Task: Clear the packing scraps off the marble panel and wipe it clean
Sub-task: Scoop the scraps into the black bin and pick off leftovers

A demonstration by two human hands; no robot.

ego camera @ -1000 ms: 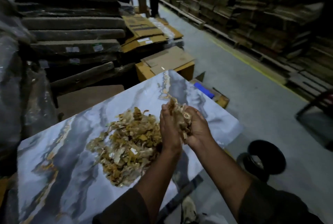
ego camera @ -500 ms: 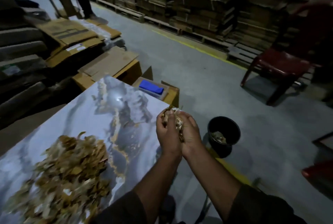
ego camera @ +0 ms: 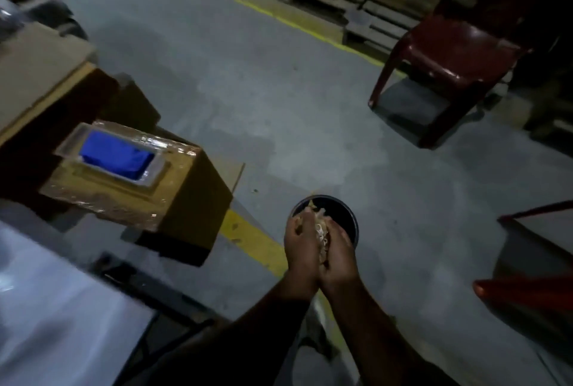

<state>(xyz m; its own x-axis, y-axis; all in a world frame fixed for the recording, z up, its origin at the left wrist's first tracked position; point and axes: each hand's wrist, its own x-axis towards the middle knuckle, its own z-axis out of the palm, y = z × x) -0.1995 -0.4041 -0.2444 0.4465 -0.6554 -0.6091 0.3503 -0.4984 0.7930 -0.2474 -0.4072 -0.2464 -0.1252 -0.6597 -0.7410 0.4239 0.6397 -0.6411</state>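
Both hands have swung from beside the grey veined marble panel to above the round black bucket. Left hand and right hand press together, cupping tan shredded paper scraps so nothing spills before the drop.

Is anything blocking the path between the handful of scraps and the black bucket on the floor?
Nothing visible. Left hand and right hand cup the tan shredded packing scraps directly over the round black bucket, whose open mouth shows beyond them.
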